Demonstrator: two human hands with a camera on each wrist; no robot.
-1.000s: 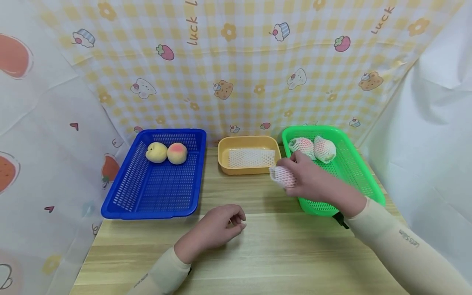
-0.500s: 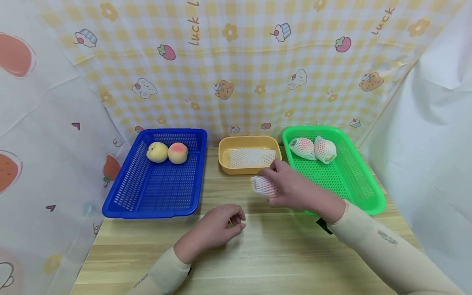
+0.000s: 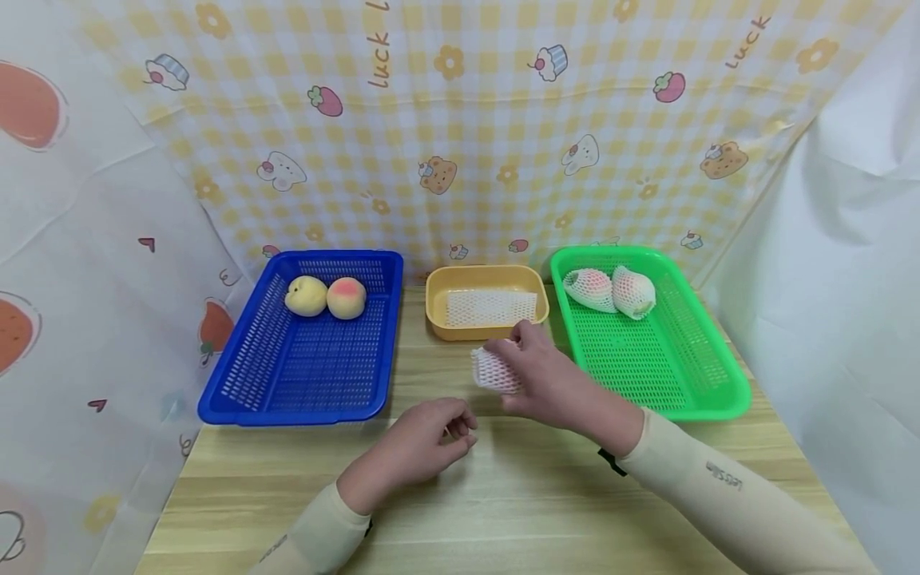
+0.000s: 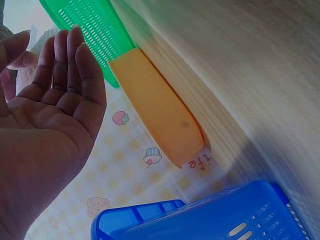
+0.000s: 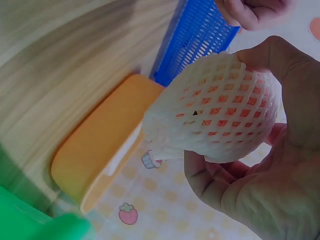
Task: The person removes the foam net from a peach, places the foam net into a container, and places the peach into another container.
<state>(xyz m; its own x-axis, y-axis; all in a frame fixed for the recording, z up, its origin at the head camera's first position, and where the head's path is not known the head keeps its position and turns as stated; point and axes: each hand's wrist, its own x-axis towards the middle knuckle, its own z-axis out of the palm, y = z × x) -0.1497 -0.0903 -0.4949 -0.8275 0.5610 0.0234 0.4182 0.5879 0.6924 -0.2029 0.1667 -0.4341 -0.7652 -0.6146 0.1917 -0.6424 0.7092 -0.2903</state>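
Note:
A peach in a white foam net is gripped between the thumb and fingers of my right hand, above the table in front of the yellow tray. To its left, my left hand hangs over the table with loosely bent fingers and holds nothing; its bare palm faces the left wrist view. Two netted peaches, one on the left and one on the right, lie at the back of the green basket. Flat in the yellow tray is a white foam net.
On the left stands a blue basket, with a pale yellow peach and a pink-topped peach side by side at its back. A checked cloth hangs behind the wooden table.
My right hand has carried the netted peach left and slightly toward me, from the green basket's edge to near my left hand. The left hand has stayed almost still.

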